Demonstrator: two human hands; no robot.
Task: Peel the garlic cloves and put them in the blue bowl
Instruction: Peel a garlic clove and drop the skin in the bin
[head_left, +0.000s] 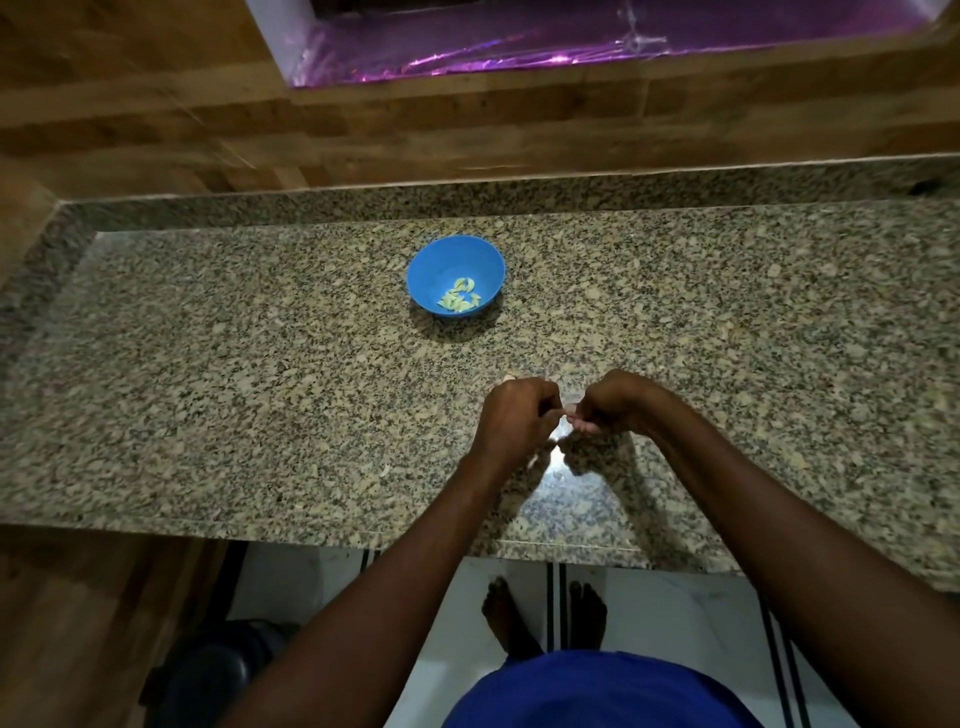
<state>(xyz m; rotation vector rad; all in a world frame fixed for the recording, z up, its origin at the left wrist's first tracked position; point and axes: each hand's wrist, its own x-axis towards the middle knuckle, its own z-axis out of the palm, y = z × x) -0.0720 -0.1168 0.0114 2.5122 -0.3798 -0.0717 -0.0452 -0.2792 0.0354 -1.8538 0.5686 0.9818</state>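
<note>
While peeled cloves (458, 301) lie jumbled in blue bowl (441, 260): hands (563, 413) pinching a hidden clove, axis untellable.

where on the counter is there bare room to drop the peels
Bare granite lies left of the blue bowl toward the counter's left end, and right of the bowl too. It is tight only near the front edge, where the left hand and right hand work a clove.
</note>
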